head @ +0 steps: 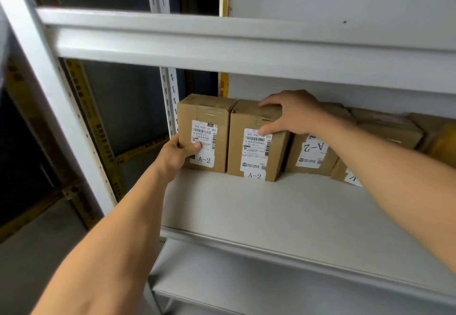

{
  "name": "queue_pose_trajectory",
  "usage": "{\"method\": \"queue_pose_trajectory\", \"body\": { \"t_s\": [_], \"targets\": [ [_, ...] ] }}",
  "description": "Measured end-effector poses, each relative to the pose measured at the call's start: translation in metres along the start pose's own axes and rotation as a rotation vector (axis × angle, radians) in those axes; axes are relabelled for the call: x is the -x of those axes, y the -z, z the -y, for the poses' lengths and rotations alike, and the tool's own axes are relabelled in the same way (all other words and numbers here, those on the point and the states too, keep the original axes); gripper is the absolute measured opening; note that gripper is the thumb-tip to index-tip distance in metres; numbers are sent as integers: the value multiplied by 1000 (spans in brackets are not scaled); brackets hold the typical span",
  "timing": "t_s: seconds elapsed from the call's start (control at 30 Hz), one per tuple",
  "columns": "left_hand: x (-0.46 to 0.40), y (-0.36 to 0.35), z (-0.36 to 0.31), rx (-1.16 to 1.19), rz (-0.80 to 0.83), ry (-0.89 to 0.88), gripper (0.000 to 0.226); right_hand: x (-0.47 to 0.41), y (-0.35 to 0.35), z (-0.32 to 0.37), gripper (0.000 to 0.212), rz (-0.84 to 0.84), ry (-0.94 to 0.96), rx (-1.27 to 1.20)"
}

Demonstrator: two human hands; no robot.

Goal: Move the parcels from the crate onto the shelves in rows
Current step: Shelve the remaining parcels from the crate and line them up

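Up on the middle shelf (pixel 246 206), at the far left end of the row. Left hand (pixel 176 156) clamped on the outer lower edge of the end parcel (pixel 209 127), thumb across the shipping label, fingers hidden round the left side. Right hand (pixel 293 115) spread over the top front corner of the second parcel (pixel 251 156), fingers draped on the lid, thumb down on the label. Both boxes standing upright, long axis vertical, A-2 tags facing out, sides touching or all but touching; hard to call from here. Further right, a third parcel (pixel 312 154) with its A-2 upside down, then more boxes lying lower and partly behind the right forearm.

Key relation: end parcel just beside the upright post (pixel 170 107) on its left, neighbour tight on its right, so no room to shift except inward. Left hand nearest, already on the free side; probably a squeeze rightward to close the row, right hand bracing against it. Second parcel sitting slightly forward of the first, so likely a nudge back as well. Crate out of view.
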State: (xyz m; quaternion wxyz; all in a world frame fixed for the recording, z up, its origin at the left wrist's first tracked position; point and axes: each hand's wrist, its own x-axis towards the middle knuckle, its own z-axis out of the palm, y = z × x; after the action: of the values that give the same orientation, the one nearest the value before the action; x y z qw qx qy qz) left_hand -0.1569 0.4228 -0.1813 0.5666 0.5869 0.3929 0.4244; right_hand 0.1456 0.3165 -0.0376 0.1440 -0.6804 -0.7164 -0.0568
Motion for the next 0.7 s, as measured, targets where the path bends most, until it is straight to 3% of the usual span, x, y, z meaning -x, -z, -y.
{"method": "queue_pose_trajectory", "body": {
  "t_s": [0.47,0.7],
  "targets": [
    [8,-1,2,-4,-8,35,48,16,-11,-4,86,-6,18,-15],
    [38,-21,-11,-138,-265,-108,68,45,2,-19,99,54,5,-68]
  ]
}}
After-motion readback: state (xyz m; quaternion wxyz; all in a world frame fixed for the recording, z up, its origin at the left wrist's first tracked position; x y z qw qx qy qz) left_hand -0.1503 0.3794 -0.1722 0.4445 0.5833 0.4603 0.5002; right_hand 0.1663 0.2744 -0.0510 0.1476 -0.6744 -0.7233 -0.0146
